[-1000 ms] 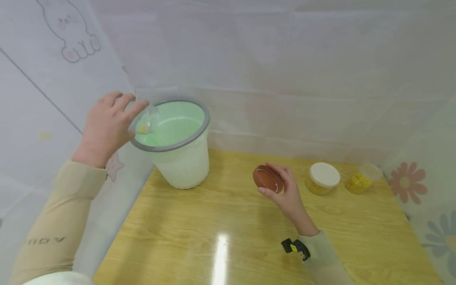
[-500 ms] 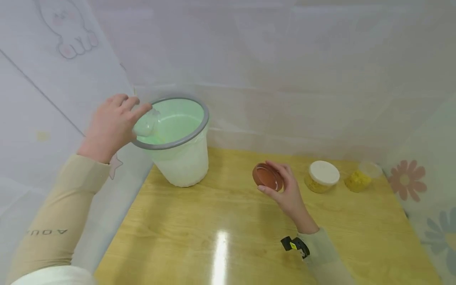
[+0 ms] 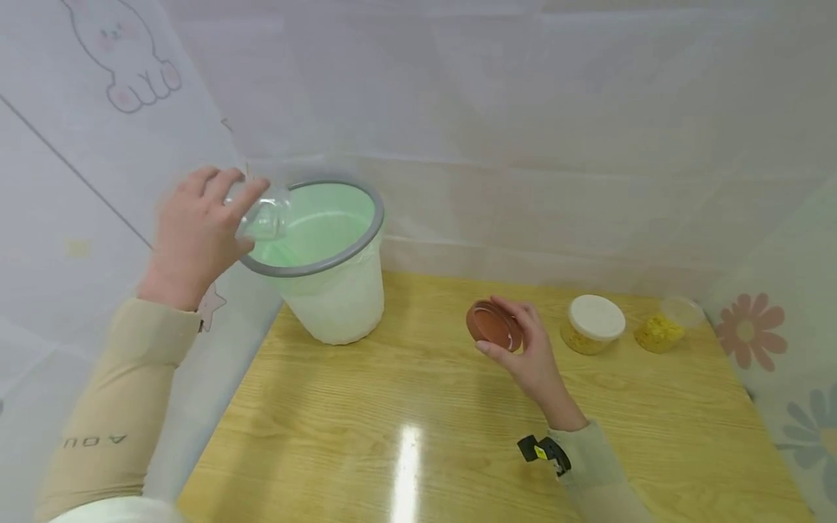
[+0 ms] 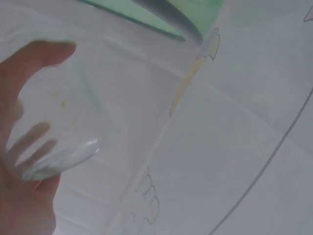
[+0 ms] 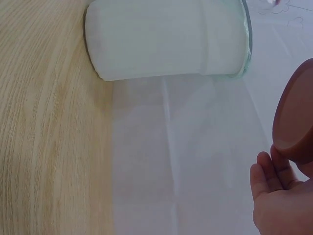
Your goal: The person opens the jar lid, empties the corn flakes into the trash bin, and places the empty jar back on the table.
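Observation:
My left hand [image 3: 199, 225] grips a clear jar [image 3: 267, 218], tilted on its side with its mouth over the left rim of a lined bin [image 3: 340, 305]. In the left wrist view a few yellow specks cling to the inside of the see-through jar [image 4: 63, 110]. Over the table, my right hand [image 3: 526, 356] holds a reddish-brown round lid [image 3: 493, 325] by its edge between thumb and fingers, its hollow side facing up and left. The right wrist view shows the outer face of that lid [image 5: 298, 117].
Right of the right hand stands a white-lidded tub [image 3: 595, 325] of yellow bits. Beside it is a small clear cup [image 3: 659, 334] of yellow pieces with a clear lid [image 3: 681, 312] against it. A pale wall sheet [image 3: 490, 145] rises behind the wooden table [image 3: 327, 436].
The yellow bits seen in the tilted jar a second ago no longer show there. My left hand dipped slightly toward the bin, then came back up and left. The right hand stays put with the lid.

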`<state>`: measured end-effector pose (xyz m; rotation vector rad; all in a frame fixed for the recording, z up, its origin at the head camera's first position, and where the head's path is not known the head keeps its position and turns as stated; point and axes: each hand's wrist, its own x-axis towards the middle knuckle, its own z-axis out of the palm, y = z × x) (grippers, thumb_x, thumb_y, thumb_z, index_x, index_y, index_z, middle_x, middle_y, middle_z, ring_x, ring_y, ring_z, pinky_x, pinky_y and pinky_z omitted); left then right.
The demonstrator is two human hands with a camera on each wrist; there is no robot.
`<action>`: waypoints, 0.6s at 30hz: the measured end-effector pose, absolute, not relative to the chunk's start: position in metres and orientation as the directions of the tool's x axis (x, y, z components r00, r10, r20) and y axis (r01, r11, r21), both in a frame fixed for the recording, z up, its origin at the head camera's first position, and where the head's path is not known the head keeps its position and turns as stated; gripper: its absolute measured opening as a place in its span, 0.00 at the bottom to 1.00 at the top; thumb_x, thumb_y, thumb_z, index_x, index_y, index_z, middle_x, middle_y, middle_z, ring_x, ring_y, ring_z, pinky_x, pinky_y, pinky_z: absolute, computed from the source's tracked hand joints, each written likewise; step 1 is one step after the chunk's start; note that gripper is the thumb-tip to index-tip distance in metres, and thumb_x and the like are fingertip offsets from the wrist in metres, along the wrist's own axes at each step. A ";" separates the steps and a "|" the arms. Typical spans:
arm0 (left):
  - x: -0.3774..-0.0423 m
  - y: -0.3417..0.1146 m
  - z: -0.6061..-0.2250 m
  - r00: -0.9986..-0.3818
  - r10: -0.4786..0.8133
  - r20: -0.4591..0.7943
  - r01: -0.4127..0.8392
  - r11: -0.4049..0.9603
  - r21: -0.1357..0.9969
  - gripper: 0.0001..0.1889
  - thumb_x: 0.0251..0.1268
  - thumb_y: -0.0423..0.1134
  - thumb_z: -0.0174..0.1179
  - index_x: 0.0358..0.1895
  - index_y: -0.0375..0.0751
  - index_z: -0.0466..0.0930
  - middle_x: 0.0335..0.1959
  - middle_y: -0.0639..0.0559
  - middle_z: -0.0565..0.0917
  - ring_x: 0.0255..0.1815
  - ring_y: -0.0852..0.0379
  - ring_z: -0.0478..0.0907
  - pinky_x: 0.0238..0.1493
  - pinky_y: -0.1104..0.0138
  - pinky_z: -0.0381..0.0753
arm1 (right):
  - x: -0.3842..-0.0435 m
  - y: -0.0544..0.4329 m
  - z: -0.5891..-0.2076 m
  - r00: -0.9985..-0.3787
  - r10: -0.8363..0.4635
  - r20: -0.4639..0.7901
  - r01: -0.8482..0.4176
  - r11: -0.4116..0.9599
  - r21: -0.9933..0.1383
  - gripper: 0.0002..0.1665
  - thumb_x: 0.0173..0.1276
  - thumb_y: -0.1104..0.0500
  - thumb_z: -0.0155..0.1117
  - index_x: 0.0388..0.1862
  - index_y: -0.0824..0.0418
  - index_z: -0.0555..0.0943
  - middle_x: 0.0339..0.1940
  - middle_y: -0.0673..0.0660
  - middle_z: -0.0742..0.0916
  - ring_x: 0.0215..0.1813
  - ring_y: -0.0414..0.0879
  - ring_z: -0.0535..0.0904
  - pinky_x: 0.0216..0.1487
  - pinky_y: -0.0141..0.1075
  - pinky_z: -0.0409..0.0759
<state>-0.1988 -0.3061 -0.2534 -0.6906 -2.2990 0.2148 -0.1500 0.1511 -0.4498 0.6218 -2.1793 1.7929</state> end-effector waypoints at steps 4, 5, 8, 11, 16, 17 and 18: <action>-0.198 -0.306 -0.263 -0.653 0.564 0.506 0.465 0.825 -0.321 0.45 0.23 0.21 0.78 0.60 0.39 0.79 0.52 0.32 0.78 0.53 0.30 0.72 0.52 0.42 0.76 | -0.148 0.152 -0.450 -0.878 -0.168 0.449 -0.473 0.153 -0.868 0.45 0.57 0.73 0.76 0.73 0.58 0.73 0.59 0.60 0.75 0.57 0.52 0.74 0.54 0.29 0.77; -0.198 -0.306 -0.262 -0.657 0.558 0.507 0.454 0.829 -0.325 0.46 0.23 0.21 0.79 0.60 0.39 0.78 0.52 0.32 0.78 0.54 0.30 0.71 0.53 0.41 0.76 | -0.148 0.152 -0.449 -0.877 -0.169 0.449 -0.474 0.151 -0.868 0.44 0.57 0.72 0.76 0.73 0.57 0.73 0.59 0.60 0.75 0.57 0.52 0.74 0.54 0.29 0.77; -0.201 -0.306 -0.250 -0.591 0.543 0.596 0.419 0.838 -0.349 0.45 0.25 0.22 0.77 0.61 0.40 0.77 0.52 0.32 0.78 0.55 0.29 0.72 0.50 0.39 0.77 | -0.149 0.152 -0.449 -0.878 -0.162 0.450 -0.474 0.156 -0.867 0.44 0.57 0.72 0.76 0.73 0.57 0.73 0.59 0.60 0.75 0.57 0.52 0.74 0.54 0.29 0.78; -0.203 -0.304 -0.242 -0.540 0.577 0.612 0.423 0.815 -0.395 0.43 0.26 0.21 0.76 0.60 0.40 0.77 0.51 0.32 0.79 0.53 0.29 0.73 0.48 0.39 0.78 | -0.146 0.149 -0.439 -0.881 -0.157 0.446 -0.468 0.155 -0.870 0.43 0.57 0.73 0.76 0.72 0.61 0.74 0.58 0.63 0.75 0.57 0.53 0.74 0.54 0.29 0.78; -0.203 -0.302 -0.255 -0.648 0.624 0.436 0.479 0.780 -0.404 0.45 0.25 0.18 0.77 0.60 0.39 0.77 0.50 0.34 0.77 0.52 0.32 0.71 0.55 0.44 0.76 | -0.135 0.143 -0.419 -0.879 -0.167 0.447 -0.470 0.142 -0.871 0.40 0.56 0.76 0.73 0.69 0.70 0.73 0.56 0.70 0.75 0.56 0.57 0.74 0.54 0.29 0.77; -0.202 -0.302 -0.257 -0.672 0.615 0.413 0.475 0.786 -0.396 0.47 0.23 0.19 0.79 0.61 0.40 0.76 0.51 0.35 0.76 0.53 0.32 0.71 0.57 0.45 0.75 | -0.135 0.143 -0.422 -0.877 -0.169 0.450 -0.473 0.138 -0.870 0.40 0.56 0.77 0.73 0.70 0.70 0.73 0.56 0.70 0.75 0.56 0.57 0.74 0.54 0.29 0.77; -0.202 -0.302 -0.258 -0.673 0.607 0.423 0.470 0.792 -0.389 0.47 0.23 0.19 0.79 0.61 0.40 0.76 0.52 0.34 0.76 0.54 0.32 0.70 0.57 0.45 0.75 | -0.136 0.144 -0.425 -0.877 -0.169 0.449 -0.472 0.138 -0.870 0.41 0.56 0.77 0.73 0.70 0.69 0.73 0.57 0.69 0.75 0.56 0.56 0.75 0.54 0.29 0.77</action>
